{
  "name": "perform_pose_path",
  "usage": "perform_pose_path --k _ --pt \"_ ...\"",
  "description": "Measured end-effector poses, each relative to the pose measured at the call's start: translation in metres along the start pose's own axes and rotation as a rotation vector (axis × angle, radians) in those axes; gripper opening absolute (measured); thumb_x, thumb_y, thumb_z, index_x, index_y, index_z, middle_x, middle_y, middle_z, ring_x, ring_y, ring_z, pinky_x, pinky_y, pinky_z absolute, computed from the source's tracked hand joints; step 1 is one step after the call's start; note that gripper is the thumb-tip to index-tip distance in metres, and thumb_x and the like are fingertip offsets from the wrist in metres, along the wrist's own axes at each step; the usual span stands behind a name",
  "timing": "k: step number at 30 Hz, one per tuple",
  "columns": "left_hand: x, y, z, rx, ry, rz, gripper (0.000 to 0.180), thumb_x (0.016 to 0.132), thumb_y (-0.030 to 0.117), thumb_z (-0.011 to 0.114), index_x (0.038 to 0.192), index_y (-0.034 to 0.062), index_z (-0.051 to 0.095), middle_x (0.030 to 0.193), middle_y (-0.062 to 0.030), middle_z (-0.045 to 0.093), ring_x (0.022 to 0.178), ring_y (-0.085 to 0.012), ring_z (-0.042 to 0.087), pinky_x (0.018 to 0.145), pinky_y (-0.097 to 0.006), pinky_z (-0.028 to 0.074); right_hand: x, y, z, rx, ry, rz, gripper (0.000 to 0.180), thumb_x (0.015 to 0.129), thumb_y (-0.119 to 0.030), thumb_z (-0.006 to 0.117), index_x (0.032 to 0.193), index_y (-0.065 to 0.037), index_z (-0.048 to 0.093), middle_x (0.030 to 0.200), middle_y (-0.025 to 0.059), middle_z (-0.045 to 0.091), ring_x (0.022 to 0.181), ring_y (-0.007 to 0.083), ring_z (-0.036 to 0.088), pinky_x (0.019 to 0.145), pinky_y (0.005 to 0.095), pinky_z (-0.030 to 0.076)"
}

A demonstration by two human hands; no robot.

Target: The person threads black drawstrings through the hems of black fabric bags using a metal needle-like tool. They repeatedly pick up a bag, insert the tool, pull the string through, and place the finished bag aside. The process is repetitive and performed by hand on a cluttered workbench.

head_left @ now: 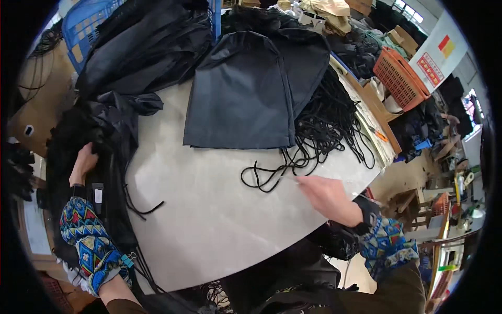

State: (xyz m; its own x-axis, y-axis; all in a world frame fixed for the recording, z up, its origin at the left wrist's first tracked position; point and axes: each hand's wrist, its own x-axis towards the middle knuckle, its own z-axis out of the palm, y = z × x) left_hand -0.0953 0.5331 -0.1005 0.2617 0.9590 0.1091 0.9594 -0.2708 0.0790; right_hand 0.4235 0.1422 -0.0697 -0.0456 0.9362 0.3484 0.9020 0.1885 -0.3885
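My left hand [83,161] is closed on dark black fabric [112,123] bunched along the table's left side; its fingertips are partly hidden in the folds. Over the right part of the pale table, my right hand [329,199] is pinched closed. A thin pale sliver shows at its fingertips, too fine and blurred to name. Just beyond those fingers lies a loop of black cord [256,184], trailing from a tangled heap of cords [329,118]. Flat black fabric pieces [240,99], stacked with straight hems, lie in the middle, beside that heap.
More black fabric [151,47] spills from a blue plastic basket [78,31] at the far left. An orange basket [400,78] stands beyond the table's right edge, near an orange-handled tool [380,136]. One cord end [151,210] lies on the pale tabletop [209,225].
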Motion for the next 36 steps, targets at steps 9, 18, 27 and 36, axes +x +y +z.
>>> perform_pose_path --k 9,18,27,36 --pt "-0.112 0.219 -0.091 -0.068 0.038 0.441 0.014 0.081 0.01 0.054 0.084 -0.0016 0.061 0.091 -0.0189 0.057 0.088 -0.0363 0.055 0.078 -0.041 0.046 -0.018 0.0 0.002 -0.055 -0.34 0.065 0.013 0.087 -0.016 0.053 0.092 -0.004 0.051 0.068 0.0147 0.061 0.062 0.0349 0.06 0.053 0.0444 0.046" --pt "-0.253 0.452 -0.03 -1.448 -0.839 -0.248 0.031 0.091 0.029 0.058 0.097 -0.0017 0.062 0.088 -0.0106 0.065 0.067 -0.0155 0.059 0.06 -0.033 0.049 -0.07 0.002 -0.026 0.176 -0.176 0.049 0.015 0.087 -0.014 0.056 0.098 -0.003 0.053 0.074 0.0167 0.063 0.066 0.0365 0.061 0.056 0.0415 0.048" --pt "-0.307 0.442 -0.03 -2.136 -0.811 -0.461 0.026 0.089 0.011 0.059 0.112 -0.0008 0.056 0.097 -0.0097 0.064 0.084 -0.0181 0.06 0.079 -0.032 0.048 -0.107 -0.037 -0.036 0.613 -0.234 0.017 0.014 0.088 -0.014 0.059 0.097 -0.004 0.053 0.071 0.0151 0.057 0.059 0.0323 0.058 0.053 0.0361 0.046" --pt "-0.403 0.326 -0.241 -2.605 -0.062 1.498 0.01 0.085 0.01 0.059 0.089 0.0022 0.063 0.078 -0.011 0.063 0.057 -0.0143 0.055 0.051 -0.024 0.041 -0.153 -0.037 -0.03 1.612 -0.407 0.449 0.018 0.092 -0.012 0.056 0.108 -0.005 0.05 0.088 -0.0031 0.049 0.073 0.0039 0.043 0.061 0.0197 0.039"
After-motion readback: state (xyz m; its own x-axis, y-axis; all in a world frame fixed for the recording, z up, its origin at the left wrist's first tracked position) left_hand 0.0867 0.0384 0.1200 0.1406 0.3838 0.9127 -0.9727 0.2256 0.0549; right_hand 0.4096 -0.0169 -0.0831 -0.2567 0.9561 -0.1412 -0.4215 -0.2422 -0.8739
